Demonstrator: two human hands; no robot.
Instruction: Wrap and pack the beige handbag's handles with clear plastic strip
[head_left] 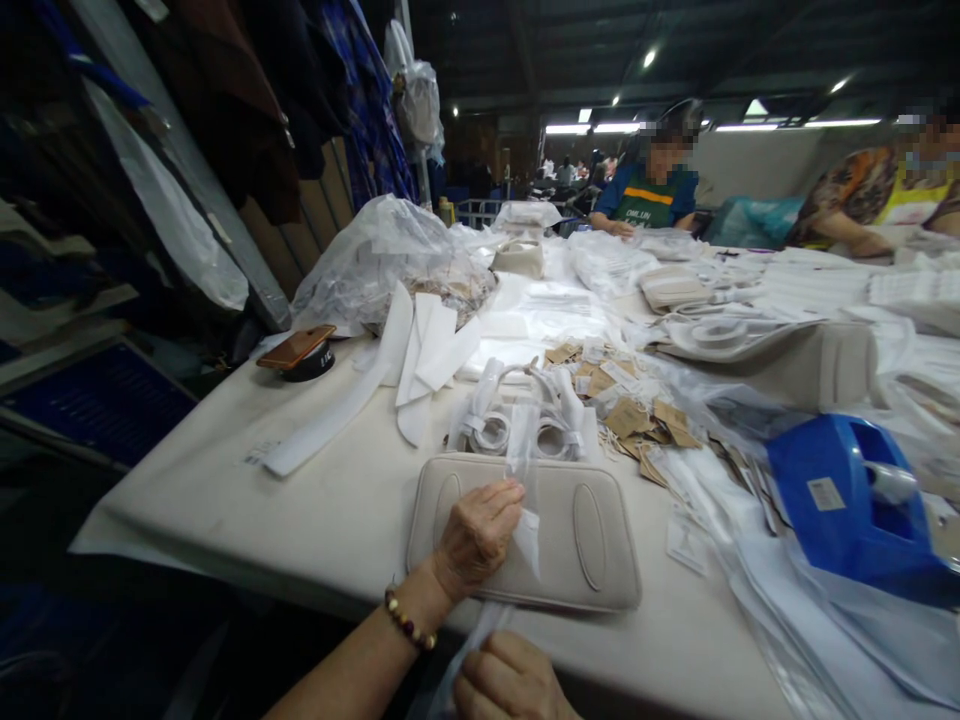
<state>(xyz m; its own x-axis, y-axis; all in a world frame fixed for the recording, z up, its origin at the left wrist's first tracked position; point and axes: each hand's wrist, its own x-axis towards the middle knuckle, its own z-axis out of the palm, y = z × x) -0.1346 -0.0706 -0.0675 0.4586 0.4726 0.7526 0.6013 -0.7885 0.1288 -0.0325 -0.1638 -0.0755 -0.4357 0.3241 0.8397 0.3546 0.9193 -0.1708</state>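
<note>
A beige handbag point(555, 500) lies flat at the table's front edge, with an oval raised outline near each end. Its coiled straps point(491, 432) stick out behind it, wrapped in white sheeting. Across the middle of the bag runs a thin translucent white strip point(523, 440). My left hand point(480, 530), with a beaded bracelet on the wrist, presses this strip onto the bag, fingers closed together. Below the front edge my right hand point(510, 680) is closed in a fist around a translucent length point(487, 622) that comes from under the bag.
White foam pieces point(337, 415) and a brown phone-like object point(296, 347) lie to the left. Brown paper tags point(634, 420) are heaped behind right. A blue tape dispenser point(847, 510) stands at right. Plastic-wrapped bags point(787, 360) cover the back. Two co-workers point(652, 195) work across the table.
</note>
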